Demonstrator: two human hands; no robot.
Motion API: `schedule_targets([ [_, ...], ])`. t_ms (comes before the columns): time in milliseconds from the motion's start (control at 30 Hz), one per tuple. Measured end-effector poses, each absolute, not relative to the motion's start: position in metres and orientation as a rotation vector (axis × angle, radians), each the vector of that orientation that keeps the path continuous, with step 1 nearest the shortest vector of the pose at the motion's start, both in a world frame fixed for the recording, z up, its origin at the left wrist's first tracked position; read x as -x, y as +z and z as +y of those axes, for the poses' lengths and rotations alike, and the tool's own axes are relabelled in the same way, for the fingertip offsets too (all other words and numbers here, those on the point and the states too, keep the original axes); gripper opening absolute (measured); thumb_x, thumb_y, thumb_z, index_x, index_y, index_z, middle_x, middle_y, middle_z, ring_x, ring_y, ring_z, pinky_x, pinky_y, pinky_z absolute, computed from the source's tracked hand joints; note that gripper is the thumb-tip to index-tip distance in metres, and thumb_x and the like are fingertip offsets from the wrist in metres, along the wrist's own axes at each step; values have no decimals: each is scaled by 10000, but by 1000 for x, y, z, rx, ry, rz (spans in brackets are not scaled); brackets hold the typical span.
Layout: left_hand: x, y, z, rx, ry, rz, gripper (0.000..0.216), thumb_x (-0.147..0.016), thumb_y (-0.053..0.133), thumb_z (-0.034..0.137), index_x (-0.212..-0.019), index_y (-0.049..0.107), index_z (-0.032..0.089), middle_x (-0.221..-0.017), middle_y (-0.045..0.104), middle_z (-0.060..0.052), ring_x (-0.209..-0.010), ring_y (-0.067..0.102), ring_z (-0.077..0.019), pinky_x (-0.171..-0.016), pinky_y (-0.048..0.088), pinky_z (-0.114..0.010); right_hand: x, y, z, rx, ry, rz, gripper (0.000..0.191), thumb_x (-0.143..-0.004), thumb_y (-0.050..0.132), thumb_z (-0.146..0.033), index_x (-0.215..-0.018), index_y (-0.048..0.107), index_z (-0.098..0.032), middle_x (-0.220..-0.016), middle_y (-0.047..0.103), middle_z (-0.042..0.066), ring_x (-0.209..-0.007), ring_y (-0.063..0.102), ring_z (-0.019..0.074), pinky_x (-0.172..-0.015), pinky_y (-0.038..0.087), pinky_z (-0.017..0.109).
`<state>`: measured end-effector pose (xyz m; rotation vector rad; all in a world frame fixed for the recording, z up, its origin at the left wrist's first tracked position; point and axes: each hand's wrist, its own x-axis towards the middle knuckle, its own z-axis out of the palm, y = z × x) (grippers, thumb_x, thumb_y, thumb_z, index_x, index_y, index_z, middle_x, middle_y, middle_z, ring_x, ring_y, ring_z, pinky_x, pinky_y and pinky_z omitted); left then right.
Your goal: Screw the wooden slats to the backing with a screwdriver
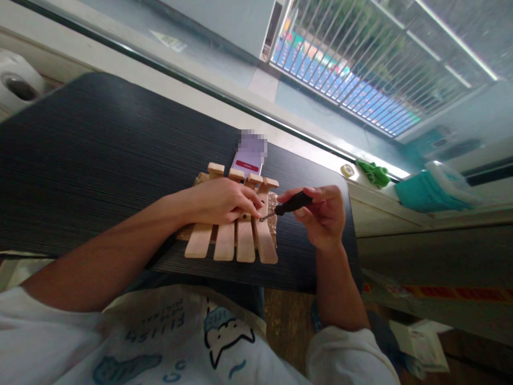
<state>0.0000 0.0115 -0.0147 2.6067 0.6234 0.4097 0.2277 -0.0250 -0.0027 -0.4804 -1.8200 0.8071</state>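
Several pale wooden slats (246, 243) with blocky ends lie side by side over a brown, textured piece (272, 206) on the dark table. My left hand (218, 202) rests across their middle, fingers stretched toward the rightmost slat (266, 243). The fingers are apart, and what lies under the palm is hidden. A black-handled screwdriver (294, 203) is gripped in my right hand (326, 214). It slants down to the left, its tip at the rightmost slat beside my left fingertips. Dark round spots show on the wood near there; whether they are screws or holes I cannot tell.
Behind the slats a phone (248, 160) with a lit screen lies on the dark table (100, 160). Along the window ledge at right are a roll of tape (347, 170), a green cloth (374, 174) and a teal container (430, 190). A white object (20, 77) stands at far left.
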Motion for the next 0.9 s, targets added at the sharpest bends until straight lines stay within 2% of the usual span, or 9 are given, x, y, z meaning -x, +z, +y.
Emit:
schedule_targets([
  [133, -1, -16, 12, -2601, 411, 613, 447, -798, 560, -5, -1078, 775, 270, -1212, 732, 14, -1044, 705, -150, -957, 525, -239, -228, -5, -23, 488, 769, -1798, 345, -897, 645, -209, -1191, 561, -371, -890, 750, -37, -702, 707, 109, -518, 560, 222],
  [367, -1, -16, 13, -2590, 422, 604, 440, -798, 553, -13, -1066, 777, 254, -1217, 731, 9, -1073, 698, -154, -985, 517, -249, -227, -9, -20, 585, 669, -1728, 317, -866, 694, -267, -1142, 582, -376, -841, 753, -69, -471, 552, 71, -379, 414, 212],
  [433, -1, -16, 13, -2587, 417, 603, 444, -796, 552, -15, -1071, 776, 252, -1218, 730, 7, -1071, 699, -155, -985, 519, -252, -226, -10, -19, 586, 635, -1721, 313, -857, 704, -275, -1129, 581, -370, -844, 748, -69, -485, 572, 73, -377, 410, 211],
  [567, -1, -15, 12, -2587, 420, 600, 443, -789, 556, -20, -1067, 776, 246, -1212, 733, -1, -1069, 699, -152, -984, 520, -248, -225, -12, -18, 592, 587, -1686, 352, -824, 736, -266, -1114, 564, -366, -821, 714, -66, -652, 691, 116, -434, 470, 222],
  [733, 0, -16, 12, -2596, 440, 588, 447, -789, 556, -23, -1068, 775, 249, -1219, 730, -4, -1066, 700, -147, -990, 517, -245, -226, -15, -19, 693, 509, -1677, 333, -805, 751, -345, -1062, 541, -363, -832, 719, -59, -531, 600, 108, -394, 420, 253],
  [900, 0, -15, 13, -2590, 431, 588, 437, -800, 561, -17, -1074, 773, 250, -1219, 730, -7, -1076, 696, -149, -988, 517, -245, -226, -16, -18, 730, 445, -1679, 347, -798, 747, -422, -1042, 510, -362, -790, 675, -55, -553, 593, 118, -394, 397, 267],
])
